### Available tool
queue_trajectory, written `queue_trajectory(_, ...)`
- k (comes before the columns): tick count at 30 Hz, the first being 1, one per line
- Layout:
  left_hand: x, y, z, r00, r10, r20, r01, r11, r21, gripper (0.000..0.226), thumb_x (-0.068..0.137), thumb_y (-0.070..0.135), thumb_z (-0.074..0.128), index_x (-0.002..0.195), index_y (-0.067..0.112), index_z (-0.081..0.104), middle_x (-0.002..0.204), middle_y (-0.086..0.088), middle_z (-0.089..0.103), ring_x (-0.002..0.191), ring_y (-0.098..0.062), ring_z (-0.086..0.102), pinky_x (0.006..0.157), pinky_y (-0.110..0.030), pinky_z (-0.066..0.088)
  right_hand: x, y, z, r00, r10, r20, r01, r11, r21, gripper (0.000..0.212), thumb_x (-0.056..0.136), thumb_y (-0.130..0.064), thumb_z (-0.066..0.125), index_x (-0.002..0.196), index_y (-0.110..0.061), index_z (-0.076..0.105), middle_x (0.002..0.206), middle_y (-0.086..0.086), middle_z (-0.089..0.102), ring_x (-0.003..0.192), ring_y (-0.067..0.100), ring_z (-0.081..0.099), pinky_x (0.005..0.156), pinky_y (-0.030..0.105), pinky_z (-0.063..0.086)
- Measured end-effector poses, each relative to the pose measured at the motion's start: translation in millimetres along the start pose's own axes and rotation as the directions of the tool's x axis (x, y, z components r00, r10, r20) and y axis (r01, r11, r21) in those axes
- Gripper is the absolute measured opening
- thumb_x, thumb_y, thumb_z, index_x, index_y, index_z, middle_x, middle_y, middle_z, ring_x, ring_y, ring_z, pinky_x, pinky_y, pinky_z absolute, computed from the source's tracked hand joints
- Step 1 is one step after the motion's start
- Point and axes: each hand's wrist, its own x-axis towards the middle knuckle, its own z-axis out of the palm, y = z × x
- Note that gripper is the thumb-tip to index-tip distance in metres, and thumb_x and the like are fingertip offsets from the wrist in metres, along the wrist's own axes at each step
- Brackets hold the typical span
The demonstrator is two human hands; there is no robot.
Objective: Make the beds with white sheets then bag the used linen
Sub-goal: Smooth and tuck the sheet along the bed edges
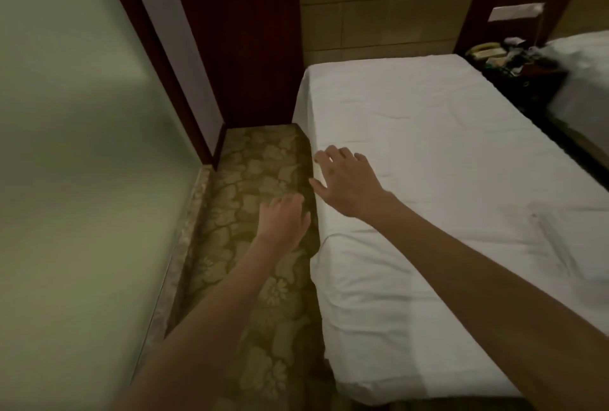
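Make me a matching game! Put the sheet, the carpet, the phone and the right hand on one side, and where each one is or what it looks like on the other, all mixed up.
Things:
1. sheet
2. carpet
3. phone
4. right hand

Clues:
A. on the dark nightstand
B. plain white, spread over the bed
C. at the bed's edge, fingers spread
D. flower pattern, on the floor

Pairs: 1-B, 2-D, 3-A, 4-C
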Motion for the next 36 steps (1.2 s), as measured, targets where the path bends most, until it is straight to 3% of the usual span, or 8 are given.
queue_trajectory(6, 21.4, -1.3, 6.0, 0.984, 0.033, -0.173, -0.039, 0.999, -0.036, 0.032, 0.099, 0.035, 0.039, 0.124, 0.019, 0.052, 0.117, 0.002, 0.059, 0.106, -0.018, 0.055, 0.09, -0.034, 0.039, -34.6, 4.0, 109.8, 0.966, 0.076, 0.247, -0.078, 0.997, -0.003, 0.036, 0.097, -0.035, 0.045, 0.128, -0.016, 0.041, 0.127, 0.006, 0.047, 0.115, 0.026, 0.047, 0.095, 0.043, 0.037)
queue_trajectory(14, -6.6, 8.2, 177.6, 0.992, -0.094, 0.089, 0.106, 0.985, -0.136, 0.028, 0.1, 0.032, 0.04, 0.118, 0.015, 0.052, 0.111, -0.004, 0.06, 0.091, -0.02, 0.054, 0.082, -0.035, 0.04, -91.4, 15.3, 257.1, 0.89, 0.086, 0.447, -0.106, 0.994, 0.019, 0.039, 0.099, -0.035, 0.042, 0.13, -0.012, 0.042, 0.129, 0.009, 0.046, 0.117, 0.029, 0.047, 0.095, 0.045, 0.038)
queue_trajectory(18, -39.6, 13.0, 273.0, 0.958, -0.14, 0.25, 0.186, 0.968, -0.171, 0.033, 0.099, 0.034, 0.042, 0.126, 0.015, 0.05, 0.12, -0.006, 0.059, 0.105, -0.025, 0.058, 0.097, -0.044, 0.044, -131.1, 12.5, 333.6, 0.816, 0.049, 0.576, -0.064, 0.998, 0.005, 0.042, 0.098, -0.033, 0.045, 0.134, -0.013, 0.039, 0.134, 0.009, 0.043, 0.123, 0.029, 0.043, 0.099, 0.047, 0.036)
queue_trajectory(23, -70.8, 8.6, 362.4, 0.92, -0.123, 0.373, 0.197, 0.966, -0.167, 0.034, 0.098, 0.034, 0.043, 0.128, 0.017, 0.047, 0.121, -0.004, 0.059, 0.109, -0.024, 0.056, 0.094, -0.041, 0.042, -167.6, 8.3, 416.5, 0.705, -0.005, 0.71, 0.025, 1.0, -0.017, 0.053, 0.094, -0.038, 0.051, 0.14, -0.014, 0.037, 0.139, 0.009, 0.039, 0.128, 0.029, 0.037, 0.104, 0.05, 0.031)
queue_trajectory(26, -82.5, -0.4, 397.3, 0.893, -0.141, 0.428, 0.224, 0.963, -0.149, 0.036, 0.099, 0.033, 0.042, 0.13, 0.017, 0.045, 0.125, -0.005, 0.057, 0.114, -0.026, 0.054, 0.095, -0.042, 0.039, -181.5, 3.0, 449.2, 0.666, -0.038, 0.745, 0.13, 0.989, -0.066, 0.048, 0.092, -0.041, 0.054, 0.132, -0.016, 0.047, 0.133, 0.007, 0.04, 0.126, 0.029, 0.036, 0.1, 0.046, 0.033)
queue_trajectory(29, -92.6, -4.3, 417.1, 0.878, -0.16, 0.451, 0.246, 0.959, -0.14, 0.036, 0.099, 0.032, 0.042, 0.131, 0.015, 0.045, 0.126, -0.008, 0.056, 0.117, -0.027, 0.051, 0.095, -0.041, 0.039, -187.0, 3.3, 463.2, 0.685, -0.071, 0.725, 0.211, 0.972, -0.104, 0.035, 0.091, -0.031, 0.057, 0.123, -0.017, 0.056, 0.129, 0.005, 0.04, 0.123, 0.027, 0.036, 0.094, 0.039, 0.035)
queue_trajectory(36, -106.8, -7.1, 434.8, 0.855, -0.153, 0.495, 0.265, 0.95, -0.164, 0.036, 0.101, 0.033, 0.039, 0.131, 0.014, 0.044, 0.12, -0.009, 0.059, 0.107, -0.026, 0.056, 0.091, -0.04, 0.04, -174.8, -6.5, 478.7, 0.633, -0.062, 0.772, 0.302, 0.938, -0.172, 0.031, 0.093, -0.022, 0.055, 0.124, -0.02, 0.055, 0.123, 0.004, 0.05, 0.119, 0.022, 0.041, 0.1, 0.041, 0.032)
